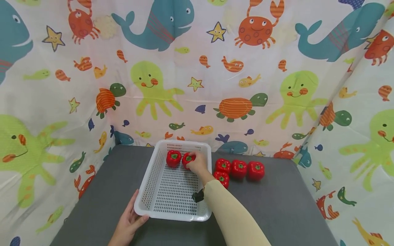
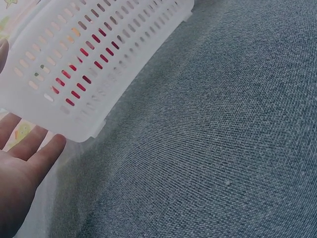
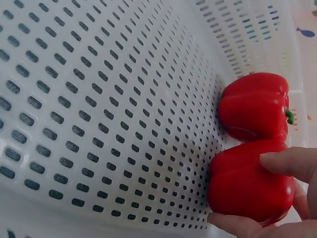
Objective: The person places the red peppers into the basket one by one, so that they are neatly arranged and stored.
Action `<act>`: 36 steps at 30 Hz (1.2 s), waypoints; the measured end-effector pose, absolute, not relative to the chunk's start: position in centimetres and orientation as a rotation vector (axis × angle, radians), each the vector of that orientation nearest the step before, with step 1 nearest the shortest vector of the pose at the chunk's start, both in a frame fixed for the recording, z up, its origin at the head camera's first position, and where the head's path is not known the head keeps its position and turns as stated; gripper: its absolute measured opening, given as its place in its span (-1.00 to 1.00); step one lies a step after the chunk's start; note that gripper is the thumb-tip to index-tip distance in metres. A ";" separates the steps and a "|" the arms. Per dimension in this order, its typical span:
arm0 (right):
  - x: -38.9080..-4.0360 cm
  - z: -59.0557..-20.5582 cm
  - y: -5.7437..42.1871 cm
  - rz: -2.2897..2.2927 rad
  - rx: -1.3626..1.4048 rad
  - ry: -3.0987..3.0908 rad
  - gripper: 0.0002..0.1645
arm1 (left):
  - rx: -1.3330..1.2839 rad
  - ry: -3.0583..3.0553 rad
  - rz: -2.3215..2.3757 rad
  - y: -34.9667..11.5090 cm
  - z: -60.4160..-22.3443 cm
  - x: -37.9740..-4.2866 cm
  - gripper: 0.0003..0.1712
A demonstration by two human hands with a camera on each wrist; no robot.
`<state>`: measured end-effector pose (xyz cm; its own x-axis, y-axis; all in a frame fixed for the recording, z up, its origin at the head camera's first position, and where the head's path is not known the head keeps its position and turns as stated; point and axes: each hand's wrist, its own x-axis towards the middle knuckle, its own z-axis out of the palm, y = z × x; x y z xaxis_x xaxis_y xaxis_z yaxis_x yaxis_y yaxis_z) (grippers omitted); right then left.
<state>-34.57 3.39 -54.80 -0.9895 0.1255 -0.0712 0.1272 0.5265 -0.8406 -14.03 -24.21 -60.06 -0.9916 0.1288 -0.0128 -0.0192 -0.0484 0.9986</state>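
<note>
A white perforated plastic basket point(image 1: 176, 215) stands on the dark table. Inside it, at the far end, a red bell pepper point(image 1: 173, 158) sits beside a second red bell pepper point(image 3: 250, 183). My right hand point(image 1: 197, 163) reaches into the basket and grips that second pepper between thumb and fingers. In the right wrist view the two peppers lie close together against the basket's far wall. At the basket's near left corner, my left hand point(image 1: 130, 218) holds the rim, thumb on top and fingers along the outer side. The left wrist view shows its fingers point(image 2: 47, 153) at the basket's corner.
Right of the basket, several more red bell peppers point(image 1: 238, 168) are grouped on the grey table point(image 1: 271, 208). A curtain point(image 1: 197, 68) printed with sea animals rises behind the table and along both sides. A dark object point(image 1: 198, 195) shows by the right sleeve.
</note>
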 end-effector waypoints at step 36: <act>-32.7 -52.0 3.0 -1.523 0.138 2.755 -0.11 | 0.188 2.156 2.211 -24.0 -60.0 -14.0 0.13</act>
<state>-32.70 2.98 -52.03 -0.9961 0.0808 -0.0341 0.0719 0.5290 -0.8456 -13.96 -24.03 -60.04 -0.9915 0.1190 0.0534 0.0504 -0.0283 0.9983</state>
